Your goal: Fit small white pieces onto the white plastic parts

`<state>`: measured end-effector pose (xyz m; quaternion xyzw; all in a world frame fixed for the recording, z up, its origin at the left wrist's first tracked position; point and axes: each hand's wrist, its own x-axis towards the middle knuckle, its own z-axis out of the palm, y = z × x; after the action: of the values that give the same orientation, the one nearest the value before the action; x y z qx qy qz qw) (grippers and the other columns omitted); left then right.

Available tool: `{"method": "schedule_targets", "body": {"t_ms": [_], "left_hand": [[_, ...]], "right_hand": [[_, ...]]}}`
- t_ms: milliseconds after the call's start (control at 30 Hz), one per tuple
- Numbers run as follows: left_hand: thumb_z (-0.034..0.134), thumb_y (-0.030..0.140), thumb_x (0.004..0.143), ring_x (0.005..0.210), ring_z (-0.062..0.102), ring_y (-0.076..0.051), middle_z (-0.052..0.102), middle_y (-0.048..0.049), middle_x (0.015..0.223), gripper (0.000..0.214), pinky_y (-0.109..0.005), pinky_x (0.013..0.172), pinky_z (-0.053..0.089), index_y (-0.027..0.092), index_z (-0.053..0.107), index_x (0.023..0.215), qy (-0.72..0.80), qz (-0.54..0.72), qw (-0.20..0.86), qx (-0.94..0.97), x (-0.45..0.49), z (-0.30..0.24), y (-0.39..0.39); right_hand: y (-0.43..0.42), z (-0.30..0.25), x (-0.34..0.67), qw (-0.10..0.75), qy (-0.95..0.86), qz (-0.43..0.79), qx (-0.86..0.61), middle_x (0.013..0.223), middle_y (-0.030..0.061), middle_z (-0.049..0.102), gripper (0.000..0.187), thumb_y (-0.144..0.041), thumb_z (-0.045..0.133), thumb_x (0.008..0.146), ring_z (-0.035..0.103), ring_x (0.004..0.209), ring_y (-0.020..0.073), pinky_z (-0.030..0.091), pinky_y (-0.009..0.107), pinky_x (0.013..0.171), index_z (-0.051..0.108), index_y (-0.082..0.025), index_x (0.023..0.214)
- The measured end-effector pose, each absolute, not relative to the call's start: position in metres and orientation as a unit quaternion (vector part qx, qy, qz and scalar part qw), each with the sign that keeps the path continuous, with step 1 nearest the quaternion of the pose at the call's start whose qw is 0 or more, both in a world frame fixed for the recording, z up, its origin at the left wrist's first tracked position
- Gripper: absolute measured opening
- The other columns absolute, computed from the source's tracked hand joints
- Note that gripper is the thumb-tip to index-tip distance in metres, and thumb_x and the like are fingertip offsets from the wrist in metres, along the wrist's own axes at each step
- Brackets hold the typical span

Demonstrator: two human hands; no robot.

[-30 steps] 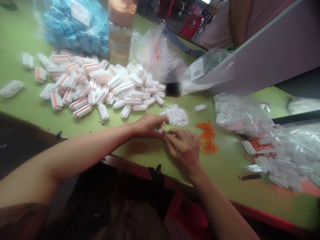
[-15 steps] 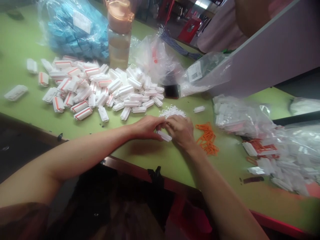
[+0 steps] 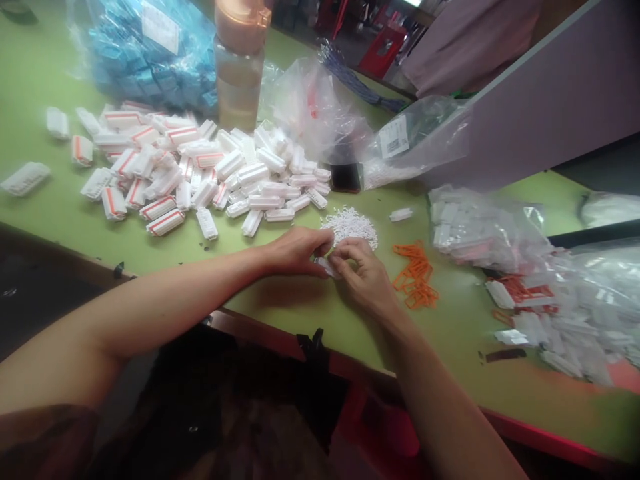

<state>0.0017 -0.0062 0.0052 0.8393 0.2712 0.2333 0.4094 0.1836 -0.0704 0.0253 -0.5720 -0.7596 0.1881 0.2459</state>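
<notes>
Our left hand point(image 3: 299, 249) pinches an oblong white plastic block point(image 3: 326, 266); our right hand point(image 3: 367, 277), pulled back from the tiny white pieces point(image 3: 354, 223) at one o'clock, touches the block's end, its grip unclear.

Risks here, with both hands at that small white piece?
1. The right hand is right beside the loose heap of white bits; a brush might scatter them.
2. The white piece is small and held in the left hand; it might slip.
3. The orange frames lie loose near the right hand; a sideways sweep might shift them.
</notes>
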Motion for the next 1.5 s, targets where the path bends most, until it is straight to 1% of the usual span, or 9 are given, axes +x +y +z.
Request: {"method": "schedule_targets", "body": {"t_ms": [167,467,567,800,1100,1233,1333,1433,1500], "left_hand": [[0.070,0.034,0.067,0.060,0.041,-0.009,0.052,0.0034,0.070,0.032,-0.023,0.058,0.028,0.018,0.043,0.075,0.262,0.238,0.405,0.843,0.002,0.004,-0.006],[0.069,0.038,0.069,0.059,0.039,-0.008,0.051,0.0037,0.069,0.033,-0.023,0.057,0.027,0.017,0.044,0.075,0.260,0.241,0.401,0.845,0.002,0.002,-0.006],[0.069,0.041,0.069,0.059,0.039,-0.008,0.051,0.0040,0.068,0.034,-0.023,0.057,0.028,0.017,0.045,0.075,0.256,0.246,0.404,0.843,0.002,0.000,-0.006],[0.071,0.038,0.067,0.060,0.039,-0.009,0.050,0.0037,0.069,0.033,-0.023,0.057,0.027,0.017,0.046,0.075,0.264,0.233,0.401,0.846,0.001,0.003,-0.005],[0.068,0.037,0.067,0.059,0.039,-0.009,0.049,0.0043,0.067,0.031,-0.023,0.057,0.028,0.017,0.046,0.075,0.268,0.238,0.394,0.846,0.001,0.005,-0.006],[0.067,0.031,0.066,0.059,0.039,-0.009,0.050,0.0044,0.067,0.024,-0.023,0.056,0.029,0.016,0.050,0.076,0.277,0.236,0.387,0.847,0.000,0.005,-0.007],[0.070,0.036,0.067,0.061,0.043,-0.009,0.056,0.0029,0.073,0.030,-0.022,0.058,0.032,0.016,0.057,0.084,0.280,0.232,0.396,0.843,0.000,0.004,-0.006],[0.072,0.039,0.069,0.066,0.049,-0.011,0.062,-0.0005,0.080,0.035,-0.023,0.064,0.037,0.016,0.064,0.094,0.259,0.226,0.391,0.854,0.000,0.004,-0.004],[0.070,0.037,0.073,0.070,0.052,-0.012,0.062,-0.0026,0.082,0.028,-0.024,0.067,0.039,0.016,0.068,0.091,0.244,0.232,0.376,0.863,0.000,0.004,-0.004]], "right_hand": [[-0.071,0.022,0.180,0.239,-0.760,0.151,-0.585,0.099,0.0062,0.061,0.021,-0.041,0.053,0.090,0.058,0.094,0.0205,0.044,0.037,0.080,0.064,-0.024,0.084],[-0.083,0.029,0.168,0.228,-0.803,-0.038,-0.550,0.087,0.0014,0.068,0.017,-0.030,0.056,0.091,0.061,0.084,0.0169,0.034,0.036,0.078,0.069,-0.025,0.081],[-0.088,0.030,0.170,0.218,-0.814,-0.032,-0.538,0.093,0.0019,0.070,0.019,-0.030,0.053,0.092,0.061,0.088,0.0170,0.033,0.035,0.078,0.070,-0.026,0.085],[-0.108,0.023,0.175,0.196,-0.810,-0.112,-0.541,0.107,0.0041,0.071,0.028,-0.026,0.050,0.094,0.061,0.092,0.0187,0.030,0.037,0.081,0.063,-0.027,0.119],[-0.111,0.022,0.165,0.155,-0.816,-0.176,-0.528,0.110,0.0049,0.071,0.026,-0.028,0.053,0.093,0.057,0.095,0.0213,0.028,0.038,0.079,0.064,-0.025,0.116],[-0.112,0.021,0.157,0.154,-0.817,-0.149,-0.535,0.112,0.0062,0.070,0.026,-0.025,0.051,0.093,0.057,0.100,0.0226,0.030,0.040,0.080,0.065,-0.025,0.115],[-0.105,0.023,0.172,0.215,-0.793,-0.059,-0.567,0.111,0.0060,0.069,0.026,-0.030,0.047,0.094,0.059,0.099,0.0208,0.036,0.038,0.081,0.068,-0.026,0.110],[-0.092,0.022,0.207,0.311,-0.711,0.036,-0.630,0.102,0.0068,0.069,0.033,-0.039,0.042,0.094,0.061,0.091,0.0196,0.044,0.035,0.076,0.070,-0.025,0.104],[-0.083,0.019,0.229,0.303,-0.672,0.039,-0.674,0.094,0.0069,0.070,0.033,-0.044,0.048,0.090,0.060,0.078,0.0191,0.044,0.035,0.070,0.071,-0.023,0.098]]}}
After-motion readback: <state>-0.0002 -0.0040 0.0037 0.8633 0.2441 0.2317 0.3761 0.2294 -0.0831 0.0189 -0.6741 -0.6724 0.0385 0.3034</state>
